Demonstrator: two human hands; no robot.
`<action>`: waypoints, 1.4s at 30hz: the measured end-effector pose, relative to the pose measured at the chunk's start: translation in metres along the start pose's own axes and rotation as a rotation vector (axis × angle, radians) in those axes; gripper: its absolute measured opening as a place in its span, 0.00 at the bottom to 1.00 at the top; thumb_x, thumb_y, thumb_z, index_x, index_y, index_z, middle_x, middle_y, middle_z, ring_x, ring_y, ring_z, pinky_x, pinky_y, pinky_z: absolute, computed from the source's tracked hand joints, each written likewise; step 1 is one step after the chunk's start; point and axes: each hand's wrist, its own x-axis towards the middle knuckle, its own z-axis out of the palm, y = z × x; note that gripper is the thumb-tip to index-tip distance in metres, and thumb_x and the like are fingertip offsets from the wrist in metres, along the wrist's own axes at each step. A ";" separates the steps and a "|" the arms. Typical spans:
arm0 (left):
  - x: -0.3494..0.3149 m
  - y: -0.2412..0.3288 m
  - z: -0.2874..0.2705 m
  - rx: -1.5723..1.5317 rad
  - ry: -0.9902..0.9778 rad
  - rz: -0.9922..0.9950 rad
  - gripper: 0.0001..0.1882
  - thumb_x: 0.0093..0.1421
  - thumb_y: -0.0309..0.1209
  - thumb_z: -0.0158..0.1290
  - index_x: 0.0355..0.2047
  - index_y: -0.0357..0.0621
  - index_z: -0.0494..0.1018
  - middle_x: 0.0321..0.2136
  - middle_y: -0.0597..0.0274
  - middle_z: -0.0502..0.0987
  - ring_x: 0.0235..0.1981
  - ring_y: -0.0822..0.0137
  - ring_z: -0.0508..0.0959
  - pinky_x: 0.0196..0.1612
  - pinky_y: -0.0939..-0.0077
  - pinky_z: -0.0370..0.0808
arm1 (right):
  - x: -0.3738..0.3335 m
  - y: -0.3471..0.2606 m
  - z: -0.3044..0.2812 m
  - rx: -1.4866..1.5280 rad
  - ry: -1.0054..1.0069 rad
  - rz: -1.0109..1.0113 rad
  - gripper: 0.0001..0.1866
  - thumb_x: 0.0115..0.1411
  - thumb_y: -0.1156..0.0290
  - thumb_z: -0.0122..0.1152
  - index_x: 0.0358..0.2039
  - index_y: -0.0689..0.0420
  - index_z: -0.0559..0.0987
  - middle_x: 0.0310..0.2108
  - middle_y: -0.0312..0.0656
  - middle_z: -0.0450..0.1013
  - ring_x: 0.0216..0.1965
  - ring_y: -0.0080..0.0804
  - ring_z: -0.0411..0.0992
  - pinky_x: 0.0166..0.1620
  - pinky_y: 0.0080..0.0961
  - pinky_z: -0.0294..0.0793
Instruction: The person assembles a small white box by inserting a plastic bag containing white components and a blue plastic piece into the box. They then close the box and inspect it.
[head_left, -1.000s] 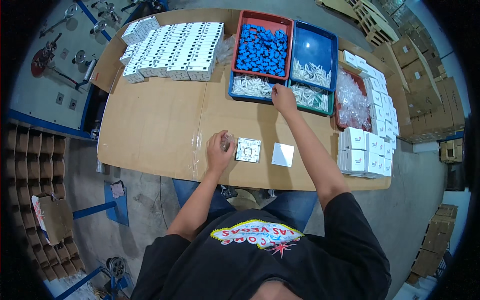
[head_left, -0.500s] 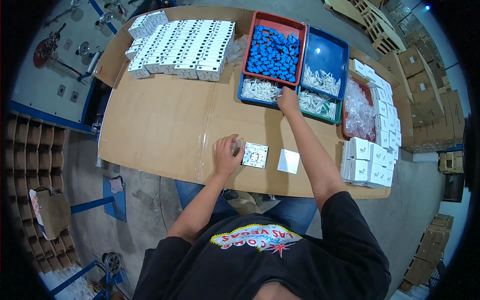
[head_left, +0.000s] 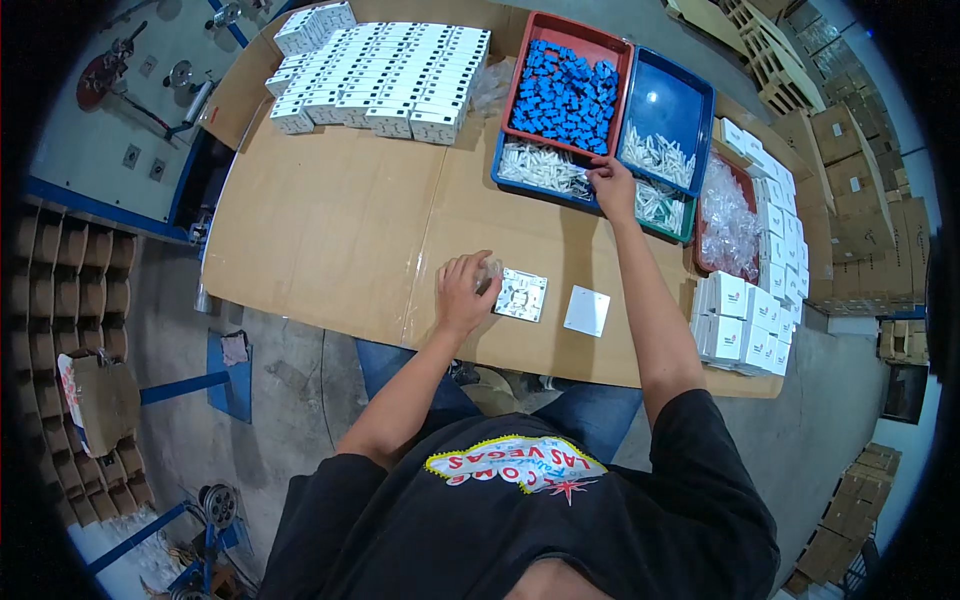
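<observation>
Currently, left hand (head_left: pixel 465 292): from my remote seat I'm seeing its fingers bending partly closed around some crumpled clear plastic (head_left: pixel 489 271); its thumb is lying right at the patterned plate, and I'm not able to tell if they're touching.
Right hand (head_left: pixel 612 186): it is reaching over to the near blue tray (head_left: pixel 540 191), its fingers bunching close together beside the white pieces (head_left: pixel 538 164); I'm not managing to tell whether they are gripping one.
Patterned plate (head_left: pixel 521 295): this square is lying flat on the cardboard-covered counter (head_left: pixel 320 230), between the left hand and the smooth plate.
Smooth plate (head_left: pixel 587 311): it is lying flat to the right, apart from the patterned plate, no fingers touching it.
Handling, plates: I'm judging both light, stiff and thin, the smooth face perhaps slippery, so I'm favouring a hold on opposite edges.
Handling, clear plastic: I'm reckoning it soft and slippery, so I'm preferring a pinch on a fold.
Handling, white pieces: they're looking small, slender and light; I'm favouring a pinch at the middle.
Red tray (head_left: pixel 516 75): it is sitting behind the white pieces, holding blue parts (head_left: pixel 565 95).
</observation>
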 end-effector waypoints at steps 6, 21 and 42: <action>-0.002 -0.005 0.000 -0.018 0.013 0.005 0.24 0.54 0.37 0.63 0.51 0.46 0.75 0.37 0.61 0.77 0.43 0.62 0.76 0.50 0.63 0.65 | -0.019 -0.015 -0.001 0.153 -0.072 0.089 0.07 0.58 0.74 0.68 0.37 0.61 0.82 0.26 0.37 0.79 0.27 0.20 0.75 0.28 0.20 0.73; -0.003 -0.007 0.000 -0.050 0.033 0.080 0.23 0.55 0.37 0.63 0.51 0.47 0.76 0.43 0.60 0.79 0.46 0.60 0.76 0.51 0.63 0.67 | -0.202 -0.073 0.069 0.270 -0.286 -0.087 0.08 0.61 0.70 0.66 0.35 0.63 0.83 0.30 0.41 0.78 0.30 0.28 0.74 0.37 0.25 0.74; -0.039 0.019 -0.028 -1.171 -0.175 -0.753 0.22 0.72 0.46 0.42 0.51 0.40 0.73 0.32 0.65 0.75 0.32 0.71 0.76 0.37 0.75 0.72 | -0.113 0.053 -0.066 0.152 0.091 0.055 0.11 0.63 0.67 0.62 0.40 0.62 0.82 0.29 0.43 0.80 0.32 0.30 0.78 0.37 0.27 0.76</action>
